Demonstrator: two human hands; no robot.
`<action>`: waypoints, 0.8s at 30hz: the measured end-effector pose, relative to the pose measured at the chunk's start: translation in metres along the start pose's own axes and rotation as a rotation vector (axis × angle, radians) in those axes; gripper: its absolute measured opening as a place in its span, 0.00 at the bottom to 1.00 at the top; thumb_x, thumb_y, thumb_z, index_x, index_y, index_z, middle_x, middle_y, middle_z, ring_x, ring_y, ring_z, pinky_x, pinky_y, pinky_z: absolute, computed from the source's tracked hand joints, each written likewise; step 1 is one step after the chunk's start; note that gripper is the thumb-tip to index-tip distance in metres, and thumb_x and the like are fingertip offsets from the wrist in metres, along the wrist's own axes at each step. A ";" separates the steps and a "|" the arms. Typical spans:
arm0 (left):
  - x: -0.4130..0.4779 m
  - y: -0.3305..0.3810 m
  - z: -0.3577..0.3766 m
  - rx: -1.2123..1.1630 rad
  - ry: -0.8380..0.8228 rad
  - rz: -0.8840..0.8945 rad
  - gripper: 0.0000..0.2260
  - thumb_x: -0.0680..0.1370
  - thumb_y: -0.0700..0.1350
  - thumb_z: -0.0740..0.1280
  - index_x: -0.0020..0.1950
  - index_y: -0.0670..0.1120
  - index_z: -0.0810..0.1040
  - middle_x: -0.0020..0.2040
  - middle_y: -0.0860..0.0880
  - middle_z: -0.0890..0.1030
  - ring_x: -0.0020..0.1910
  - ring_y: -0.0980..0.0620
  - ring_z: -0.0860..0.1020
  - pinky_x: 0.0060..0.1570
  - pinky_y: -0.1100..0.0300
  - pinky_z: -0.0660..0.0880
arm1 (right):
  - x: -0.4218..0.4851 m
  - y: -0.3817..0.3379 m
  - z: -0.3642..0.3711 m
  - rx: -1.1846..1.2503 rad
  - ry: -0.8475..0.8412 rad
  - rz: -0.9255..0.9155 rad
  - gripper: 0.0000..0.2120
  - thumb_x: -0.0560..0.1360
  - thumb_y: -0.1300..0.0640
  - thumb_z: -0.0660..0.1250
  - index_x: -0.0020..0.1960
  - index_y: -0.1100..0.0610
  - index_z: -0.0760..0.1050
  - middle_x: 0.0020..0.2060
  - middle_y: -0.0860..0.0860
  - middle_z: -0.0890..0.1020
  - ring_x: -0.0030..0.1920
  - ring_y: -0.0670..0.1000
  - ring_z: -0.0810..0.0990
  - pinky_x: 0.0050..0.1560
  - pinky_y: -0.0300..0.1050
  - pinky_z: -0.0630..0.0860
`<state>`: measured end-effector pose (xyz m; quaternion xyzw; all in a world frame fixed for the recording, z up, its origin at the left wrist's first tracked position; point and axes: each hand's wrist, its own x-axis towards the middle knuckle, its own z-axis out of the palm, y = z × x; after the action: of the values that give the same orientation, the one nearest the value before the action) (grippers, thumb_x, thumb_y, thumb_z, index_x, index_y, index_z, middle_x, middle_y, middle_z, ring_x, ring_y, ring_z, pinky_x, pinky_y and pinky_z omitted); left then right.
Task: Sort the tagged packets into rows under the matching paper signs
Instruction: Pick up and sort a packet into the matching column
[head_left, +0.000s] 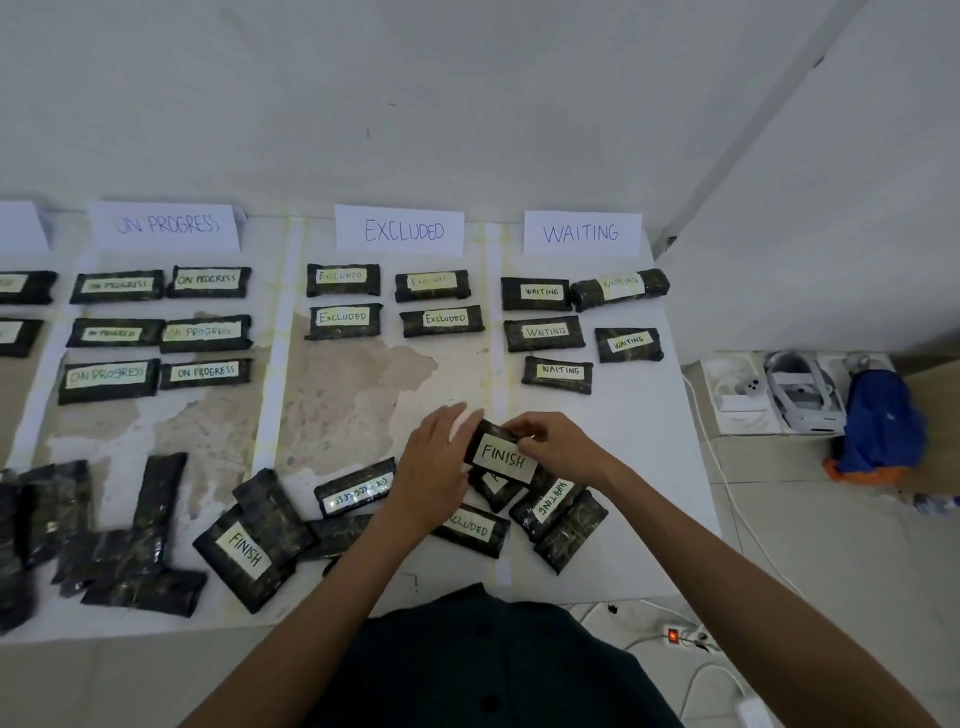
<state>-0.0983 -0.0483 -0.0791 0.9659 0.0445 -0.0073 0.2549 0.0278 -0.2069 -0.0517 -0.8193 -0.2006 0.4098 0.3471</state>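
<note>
Black FINISH packet (501, 457) gripped by both hands (558, 447), long axis left-right, tag upright.

Room was pretty bare: a plain white painted wall (467, 104) ran behind the worn white tabletop (343, 395), patchy where the coating had peeled to beige. Pale beige floor tiles (831, 545) off to the right, with a white power strip (680, 635) glowing red and white cables (727, 493) trailing around.
</note>
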 end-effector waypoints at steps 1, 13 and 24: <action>-0.002 0.000 0.000 0.100 0.000 0.069 0.35 0.66 0.37 0.71 0.71 0.43 0.64 0.68 0.42 0.70 0.68 0.41 0.68 0.64 0.48 0.69 | 0.002 -0.003 0.003 -0.007 -0.013 -0.013 0.15 0.74 0.65 0.61 0.57 0.55 0.78 0.51 0.51 0.82 0.51 0.50 0.80 0.53 0.45 0.78; -0.020 -0.041 -0.030 0.249 -0.020 0.082 0.35 0.58 0.47 0.80 0.63 0.44 0.74 0.56 0.47 0.80 0.55 0.46 0.78 0.51 0.53 0.76 | 0.023 -0.044 0.041 -0.020 -0.011 -0.094 0.14 0.77 0.54 0.64 0.62 0.52 0.74 0.49 0.47 0.80 0.46 0.48 0.80 0.42 0.41 0.77; -0.088 -0.135 -0.084 0.130 -0.045 -0.202 0.30 0.70 0.41 0.71 0.71 0.46 0.66 0.67 0.46 0.71 0.67 0.44 0.67 0.61 0.50 0.67 | 0.049 -0.119 0.115 -0.206 -0.056 -0.240 0.15 0.78 0.54 0.63 0.64 0.54 0.73 0.51 0.48 0.79 0.42 0.46 0.76 0.47 0.39 0.73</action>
<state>-0.1988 0.1026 -0.0693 0.9707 0.1351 -0.0576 0.1904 -0.0422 -0.0499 -0.0394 -0.8089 -0.3475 0.3654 0.3022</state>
